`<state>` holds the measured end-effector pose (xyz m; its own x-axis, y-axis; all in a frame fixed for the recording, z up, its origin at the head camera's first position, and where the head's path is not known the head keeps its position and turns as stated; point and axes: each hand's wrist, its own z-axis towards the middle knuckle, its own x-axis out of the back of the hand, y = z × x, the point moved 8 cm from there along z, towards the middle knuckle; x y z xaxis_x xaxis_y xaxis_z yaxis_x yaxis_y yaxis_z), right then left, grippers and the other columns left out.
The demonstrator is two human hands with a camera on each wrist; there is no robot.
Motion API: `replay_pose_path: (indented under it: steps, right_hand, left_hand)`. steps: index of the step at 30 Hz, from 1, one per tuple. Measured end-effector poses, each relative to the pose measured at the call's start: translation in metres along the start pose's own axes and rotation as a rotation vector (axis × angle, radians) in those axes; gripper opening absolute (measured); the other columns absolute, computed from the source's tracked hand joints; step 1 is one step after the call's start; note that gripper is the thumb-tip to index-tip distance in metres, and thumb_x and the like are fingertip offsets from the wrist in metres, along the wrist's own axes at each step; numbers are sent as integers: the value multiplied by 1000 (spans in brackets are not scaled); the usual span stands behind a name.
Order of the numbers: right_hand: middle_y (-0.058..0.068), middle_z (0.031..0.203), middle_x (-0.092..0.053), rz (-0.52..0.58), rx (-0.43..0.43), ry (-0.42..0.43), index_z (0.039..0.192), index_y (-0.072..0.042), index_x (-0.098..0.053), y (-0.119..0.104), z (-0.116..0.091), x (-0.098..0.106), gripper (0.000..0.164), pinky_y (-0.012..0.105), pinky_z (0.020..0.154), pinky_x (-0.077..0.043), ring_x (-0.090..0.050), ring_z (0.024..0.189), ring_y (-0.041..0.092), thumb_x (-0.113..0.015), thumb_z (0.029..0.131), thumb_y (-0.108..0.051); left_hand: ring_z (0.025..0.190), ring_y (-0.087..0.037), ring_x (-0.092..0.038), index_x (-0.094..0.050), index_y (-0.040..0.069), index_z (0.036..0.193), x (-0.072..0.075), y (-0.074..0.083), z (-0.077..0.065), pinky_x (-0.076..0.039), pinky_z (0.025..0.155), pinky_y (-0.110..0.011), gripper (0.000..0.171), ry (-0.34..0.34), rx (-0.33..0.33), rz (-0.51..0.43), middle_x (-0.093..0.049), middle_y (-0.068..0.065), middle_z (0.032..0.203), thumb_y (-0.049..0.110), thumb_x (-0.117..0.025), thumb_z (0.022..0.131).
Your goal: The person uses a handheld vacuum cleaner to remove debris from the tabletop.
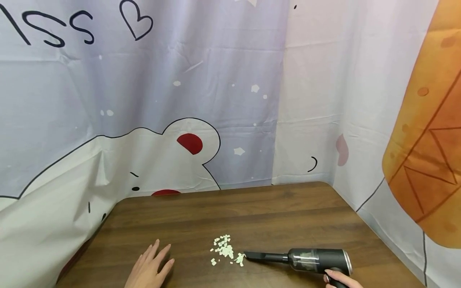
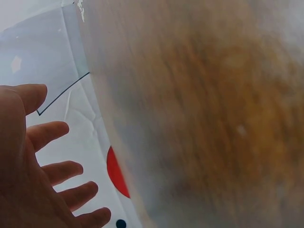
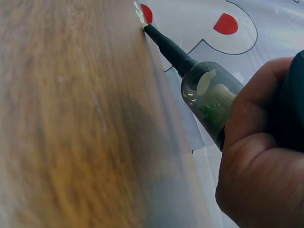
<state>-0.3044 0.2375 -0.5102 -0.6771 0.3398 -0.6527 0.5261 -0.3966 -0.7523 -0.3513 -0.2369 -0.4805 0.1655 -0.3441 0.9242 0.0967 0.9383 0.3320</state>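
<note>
My right hand (image 1: 342, 277) grips the handle of a black handheld vacuum cleaner (image 1: 327, 259), which points left across the table. Its clear dust cup (image 3: 206, 97) shows some green and pale bits inside. The narrow nozzle (image 1: 266, 257) reaches low over the wood, its tip right at the edge of a scatter of small white paper bits (image 1: 225, 250). To the left of the bits, my left hand (image 1: 149, 266) is spread with straight fingers over the tabletop and holds nothing. In the left wrist view its fingers (image 2: 61, 172) stand apart.
The brown wooden table (image 1: 173, 216) has rounded far corners. A printed curtain (image 1: 230, 100) with cartoon figures hangs close behind it and along both sides.
</note>
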Motion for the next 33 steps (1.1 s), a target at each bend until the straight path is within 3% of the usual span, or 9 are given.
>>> replay_pose_path:
  steps: [11, 16, 19, 23, 26, 33]
  right_hand:
    - [-11, 72, -35, 40, -10, -49, 110, -16, -60, 2, -4, 6, 21, 16, 65, -32, -29, 65, 1, -49, 100, -30]
    - [-12, 78, -46, 40, -2, -28, 110, -15, -62, 3, -7, 11, 22, 14, 69, -37, -39, 70, -1, -50, 99, -30]
    - [-14, 81, -47, 48, 30, -91, 114, -16, -61, 3, -7, 7, 24, 14, 70, -37, -40, 72, -2, -45, 101, -30]
    - [-14, 74, -31, 79, 103, -257, 121, -16, -52, 0, -4, -6, 31, 17, 65, -27, -25, 61, -2, -30, 105, -30]
    - [-11, 70, -23, 104, 140, -328, 123, -15, -48, -2, -2, -13, 33, 18, 63, -22, -17, 57, 2, -23, 106, -29]
    - [-12, 71, -24, 89, 141, -329, 122, -16, -49, -2, -2, -14, 33, 17, 64, -23, -18, 59, 1, -22, 106, -27]
  left_hand:
    - [127, -52, -35, -59, 11, 131, 5, 2, -2, -29, 96, -69, 53, 28, -10, 7, -39, -29, 142, 49, -52, 95]
    - [127, -51, -36, -59, 11, 131, 7, 3, -2, -29, 96, -69, 53, 45, -21, 14, -39, -29, 142, 50, -53, 95]
    - [126, -52, -37, -60, 11, 130, 6, 3, -2, -30, 95, -69, 53, 44, -24, 15, -39, -29, 141, 50, -53, 95]
    - [125, -52, -37, -60, 11, 130, 7, 3, -2, -31, 95, -68, 52, 49, -28, 15, -40, -29, 141, 48, -54, 94]
    - [125, -52, -38, -61, 11, 129, 8, 3, -3, -31, 95, -68, 52, 57, -30, 16, -41, -29, 140, 48, -54, 94]
    - [125, -52, -38, -61, 11, 129, 8, 4, -3, -31, 95, -68, 52, 59, -29, 18, -41, -29, 140, 49, -54, 94]
